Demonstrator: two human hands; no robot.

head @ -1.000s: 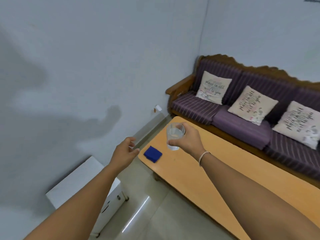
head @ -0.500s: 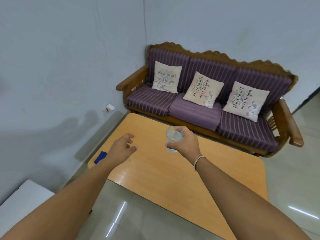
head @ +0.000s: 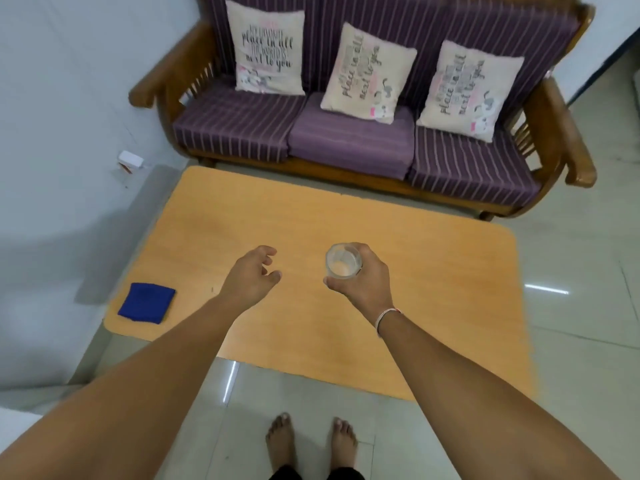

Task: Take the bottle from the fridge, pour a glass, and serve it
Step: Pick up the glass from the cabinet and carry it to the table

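A clear glass (head: 343, 261) with liquid in it is held upright above the middle of the low orange table (head: 433, 306). My right hand (head: 363, 282) is wrapped around its side, fingers closed on it. My left hand (head: 251, 277) hovers over the table just to the left of the glass, fingers loosely curled and apart, holding nothing. No bottle or fridge is in view.
A folded blue cloth (head: 147, 302) lies on the table's near left corner. A purple striped sofa (head: 353, 143) with wooden arms and three printed cushions stands behind the table. A wall runs along the left. My bare feet (head: 311, 441) stand on the tiled floor at the table's near edge.
My view has swung right and tilted down, so the table and sofa are now square in front. Both hands with the glass have come over the table's middle.
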